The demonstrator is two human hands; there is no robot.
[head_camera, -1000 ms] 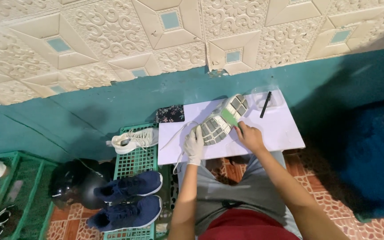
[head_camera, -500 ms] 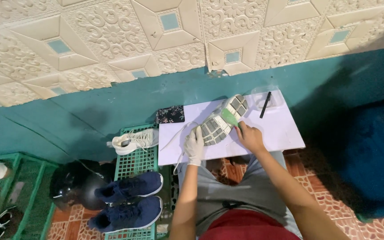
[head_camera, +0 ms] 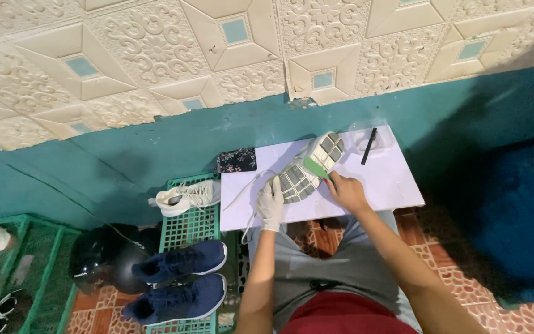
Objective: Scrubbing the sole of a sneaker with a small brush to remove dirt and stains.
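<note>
Left hand (head_camera: 271,204), in a white glove, grips the heel end of a sneaker (head_camera: 309,168) turned sole-up; bare right hand (head_camera: 346,193) is closed on a green scrub pad (head_camera: 317,168) pressed to the sole. Sole is grey-and-white blocks, a white lace trailing off to the left. Sneaker lies mid white board (head_camera: 390,182) across the lap, toe toward the teal wall. Black pen-like stick (head_camera: 369,145) sits near the far right corner; dark floral pouch (head_camera: 237,161) touches the far left edge. Bare board to the right. Green crate (head_camera: 188,226) with a white shoe (head_camera: 186,196) just left.
</note>
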